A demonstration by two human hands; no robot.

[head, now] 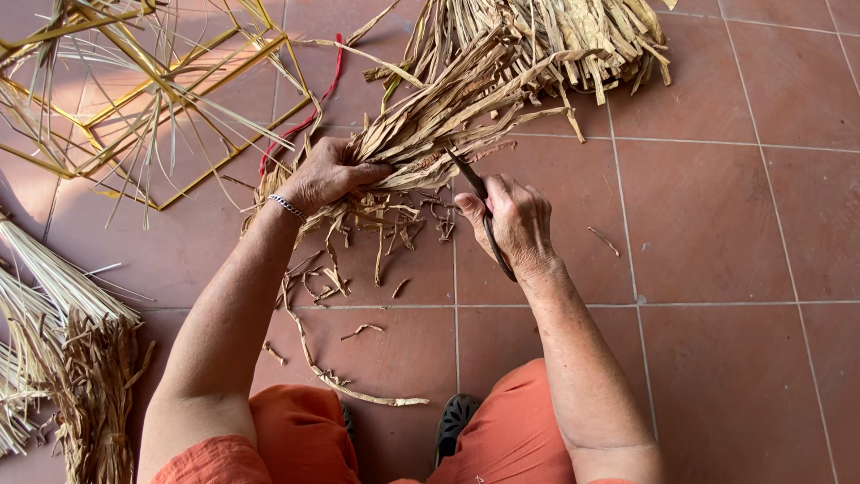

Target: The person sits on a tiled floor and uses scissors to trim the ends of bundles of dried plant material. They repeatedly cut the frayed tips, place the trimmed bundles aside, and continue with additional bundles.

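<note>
On tiles — two hands [327,175] [511,220], one bundle [430,125]

head view, steeply downward, close overhead

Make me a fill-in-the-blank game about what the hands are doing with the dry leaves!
1. The left hand grips a bundle of dry leaves that lies on the ____ floor tiles.
2. The right hand holds a pair of dark ____.
3. On the left wrist sits a silver ____.
4. Cut scraps lie on the floor ____ the two hands.

Missing words: reddish-brown; scissors; bracelet; between
</note>
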